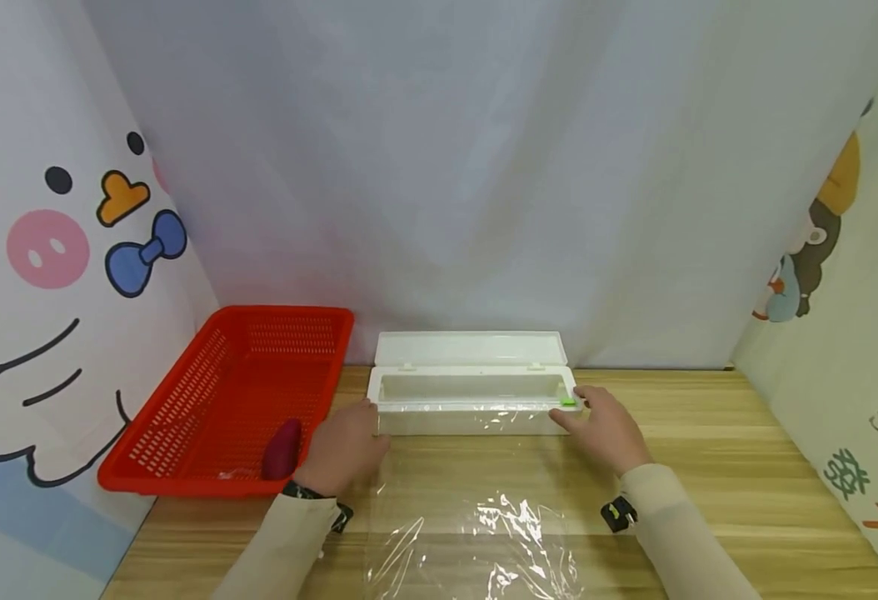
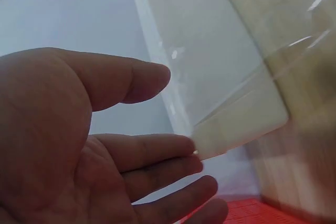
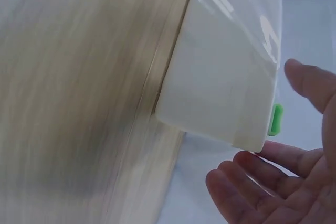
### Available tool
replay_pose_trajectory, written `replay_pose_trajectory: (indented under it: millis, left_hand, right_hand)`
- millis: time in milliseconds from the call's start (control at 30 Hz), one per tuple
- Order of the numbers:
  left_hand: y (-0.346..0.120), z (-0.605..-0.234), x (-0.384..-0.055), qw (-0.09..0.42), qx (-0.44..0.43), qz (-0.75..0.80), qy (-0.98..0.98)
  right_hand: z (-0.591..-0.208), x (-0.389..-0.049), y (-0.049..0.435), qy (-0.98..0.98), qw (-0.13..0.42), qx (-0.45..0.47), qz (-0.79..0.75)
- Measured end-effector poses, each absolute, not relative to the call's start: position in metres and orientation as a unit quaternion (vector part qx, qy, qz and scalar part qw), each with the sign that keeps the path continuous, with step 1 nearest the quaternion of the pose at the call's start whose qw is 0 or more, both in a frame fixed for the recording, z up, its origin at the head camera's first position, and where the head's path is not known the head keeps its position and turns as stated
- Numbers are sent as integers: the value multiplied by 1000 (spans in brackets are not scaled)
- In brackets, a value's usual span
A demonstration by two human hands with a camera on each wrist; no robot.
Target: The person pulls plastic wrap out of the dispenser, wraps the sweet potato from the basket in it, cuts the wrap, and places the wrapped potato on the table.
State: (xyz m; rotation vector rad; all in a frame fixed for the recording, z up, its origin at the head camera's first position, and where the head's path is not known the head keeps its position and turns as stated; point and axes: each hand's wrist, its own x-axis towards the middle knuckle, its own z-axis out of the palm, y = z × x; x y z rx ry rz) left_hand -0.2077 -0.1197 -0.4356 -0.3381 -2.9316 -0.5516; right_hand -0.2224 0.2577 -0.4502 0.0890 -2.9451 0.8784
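A white cling film dispenser (image 1: 439, 422) stands at the back of the table, its lid (image 1: 471, 348) tipped back. From its front edge a clear sheet of cling film (image 1: 476, 533) runs over the tabletop toward me. A small green slide cutter (image 3: 275, 119) sits at the dispenser's right end. My left hand (image 1: 345, 447) is at the left end, fingers loosely extended; in the left wrist view the fingertips (image 2: 191, 144) meet the corner. My right hand (image 1: 606, 431) is at the right end, thumb apart from the fingers, near the green cutter.
To the left, a red plastic basket (image 1: 217, 486) holds a dark purple-red object (image 1: 282, 451), partly behind my left hand. Pale curtains (image 1: 446, 167) hang behind the wood-grain table (image 1: 679, 483), and printed cloths stand at both sides.
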Motion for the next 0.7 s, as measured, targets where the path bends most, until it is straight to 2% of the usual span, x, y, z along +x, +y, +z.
replay_pose_trajectory:
  millis: [100,200,500,700]
  left_hand:
    - [-118,-425,-214,58,-96,-193,-975]
    - [-106,-409,-221,86,-108,-206,-969]
    - [-21,-369,-234,138,-222,-198,-945]
    - [28,-370,-237,125,-278,-163,-938]
  right_hand:
    - [-450,-226,258,-960,53,40,271]
    - [-451,-227,259,-961,71,47,264]
    - [-458,-231,267,-962,76,55,255]
    - [-459,-233,266,-962,97,63,246]
